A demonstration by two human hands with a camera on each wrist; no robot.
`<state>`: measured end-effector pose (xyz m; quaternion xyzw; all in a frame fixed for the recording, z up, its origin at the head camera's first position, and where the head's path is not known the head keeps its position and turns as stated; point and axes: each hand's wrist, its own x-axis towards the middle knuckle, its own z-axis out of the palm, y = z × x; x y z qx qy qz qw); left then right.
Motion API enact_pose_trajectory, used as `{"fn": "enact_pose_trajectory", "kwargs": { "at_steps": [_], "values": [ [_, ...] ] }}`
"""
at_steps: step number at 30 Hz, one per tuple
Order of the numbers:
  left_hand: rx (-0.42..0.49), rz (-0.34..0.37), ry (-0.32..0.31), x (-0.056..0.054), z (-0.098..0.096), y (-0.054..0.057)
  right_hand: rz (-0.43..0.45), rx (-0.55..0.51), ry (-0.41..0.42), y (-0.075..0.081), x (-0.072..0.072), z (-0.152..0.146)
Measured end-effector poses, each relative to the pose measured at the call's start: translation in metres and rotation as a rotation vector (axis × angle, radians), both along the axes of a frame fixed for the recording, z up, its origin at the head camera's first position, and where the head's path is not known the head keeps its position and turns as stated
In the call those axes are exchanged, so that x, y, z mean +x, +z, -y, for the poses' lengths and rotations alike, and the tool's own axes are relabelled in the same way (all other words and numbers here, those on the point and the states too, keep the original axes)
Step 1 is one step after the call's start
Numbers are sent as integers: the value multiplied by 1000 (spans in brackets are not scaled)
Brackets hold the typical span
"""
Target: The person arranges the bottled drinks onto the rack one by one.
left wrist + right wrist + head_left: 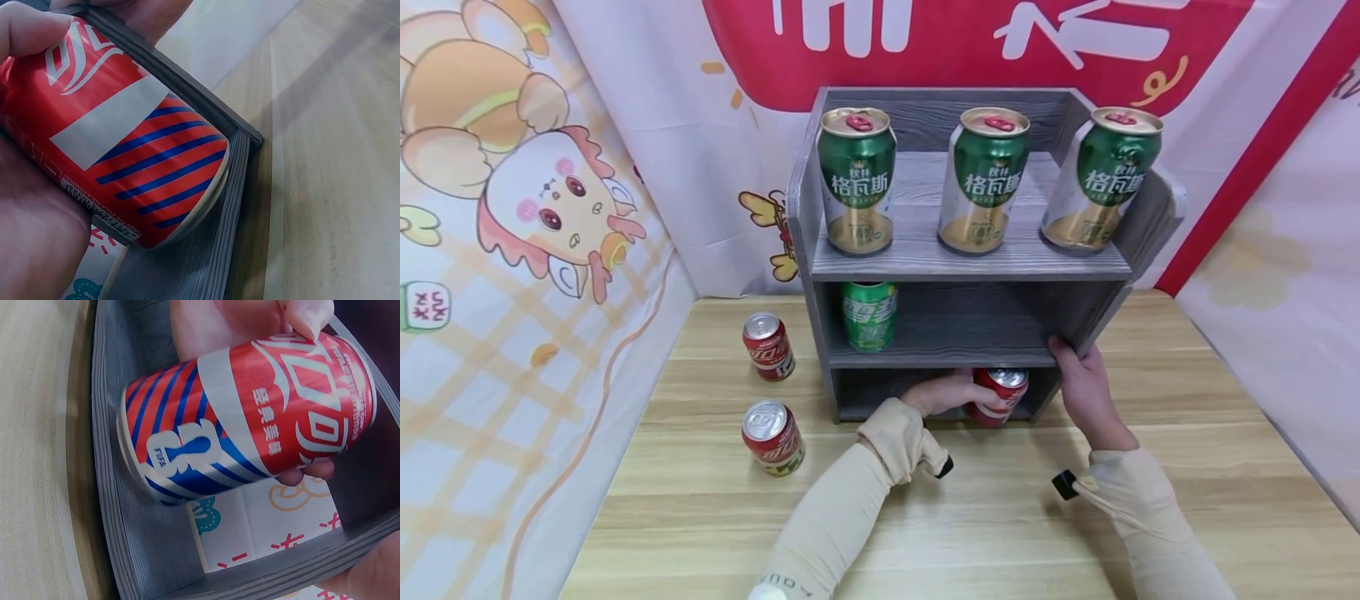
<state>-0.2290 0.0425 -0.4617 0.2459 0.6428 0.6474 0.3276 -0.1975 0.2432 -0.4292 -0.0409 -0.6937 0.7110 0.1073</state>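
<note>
Head view — my left hand (949, 393) curls round a red can (1007, 403) at the shelf's (970, 265) bottom right — my right hand (1084, 385) grips the shelf's right side.

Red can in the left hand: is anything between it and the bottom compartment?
Nothing visible blocks it. The left hand holds the red can at the open front of the bottom compartment, near its right end. The right hand grips the right side panel, apparently clear of the can's way.
</note>
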Motion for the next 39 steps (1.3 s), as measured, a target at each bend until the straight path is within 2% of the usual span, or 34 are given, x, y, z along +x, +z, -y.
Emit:
{"fn": "enact_pose_trajectory", "kwargs": {
  "at_steps": [7, 13, 18, 26, 34, 36, 37, 39],
  "values": [
    [-81, 29, -87, -4, -2, 0, 3, -5, 0, -1, 0, 2],
    [-128, 15, -125, -8, -3, -4, -2, -11, -6, -2, 1, 2],
    [-140, 20, -129, -11, -6, -11, 18, 24, -16, -2, 1, 1],
    [-106, 41, -80, -15, -12, -11, 29, 42, -18, -2, 0, 1],
    [-86, 5, -72, -21, -15, -18, 18, 33, -4, 0, 1, 1],
    [-86, -3, -77, -31, -20, -33, 17, 30, -11, 0, 1, 1],
    [-82, 10, -72, -33, -22, -35, 17, 30, -15, 0, 1, 0],
    [-90, -2, -73, -40, -27, -45, 20, 30, -24, 0, 1, 0]
  ]
}}
